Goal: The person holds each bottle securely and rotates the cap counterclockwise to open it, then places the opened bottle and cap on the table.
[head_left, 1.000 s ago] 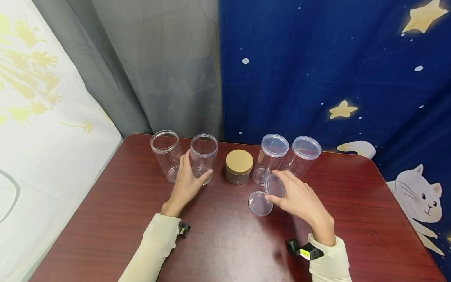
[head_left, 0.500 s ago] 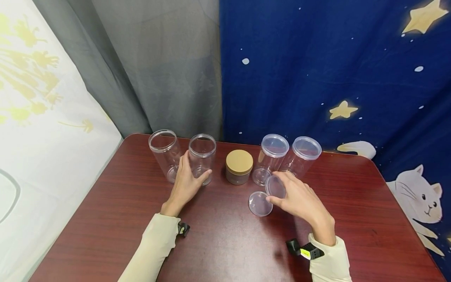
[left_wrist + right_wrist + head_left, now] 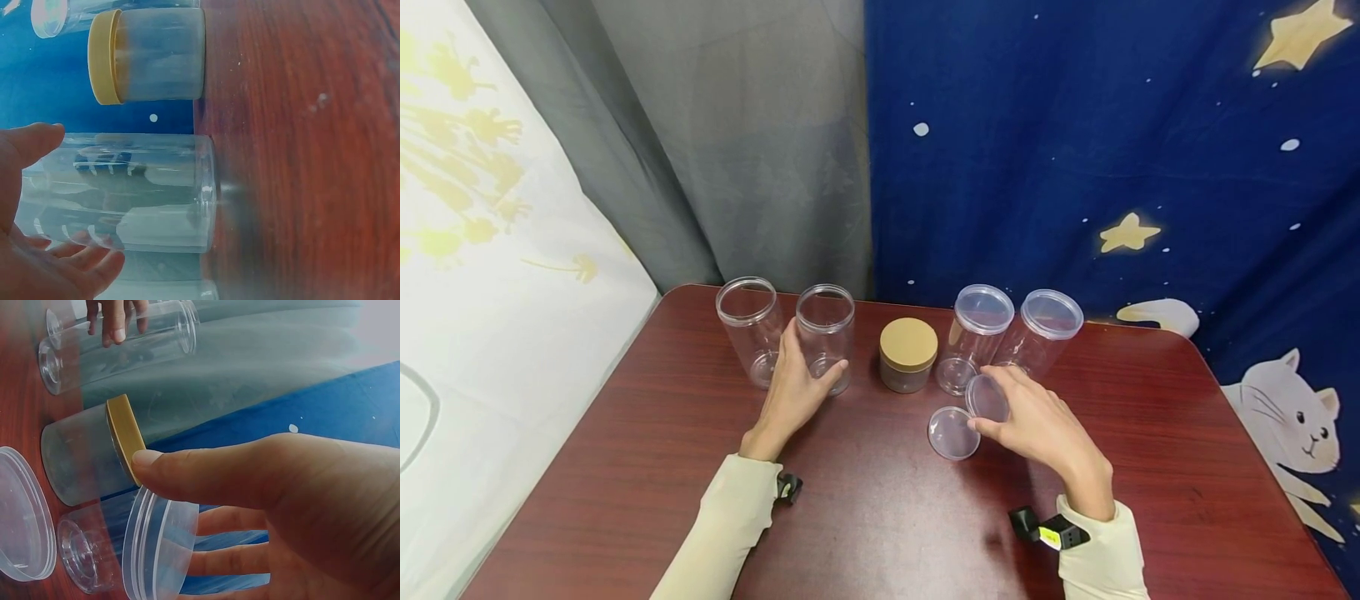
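My left hand (image 3: 803,372) grips an open clear jar (image 3: 825,333) standing on the red-brown table (image 3: 880,517), thumb on one side and fingers on the other. The same open clear jar (image 3: 125,197) fills the left wrist view, with the left hand (image 3: 44,250) around it. My right hand (image 3: 1003,408) pinches a clear lid (image 3: 987,397), tilted on edge just above the table. This clear lid (image 3: 156,550) sits between thumb and fingers in the right wrist view. A second clear lid (image 3: 953,433) lies flat on the table just left of that hand.
Another open clear jar (image 3: 748,327) stands left of the held one. A brown jar with a tan lid (image 3: 908,354) stands in the middle. Two lidded clear jars (image 3: 981,332) (image 3: 1043,329) stand behind my right hand. Curtains hang close behind the table's far edge.
My left hand has slid the open jar slightly left, closer to the other open jar. The right hand with its lid has barely moved.
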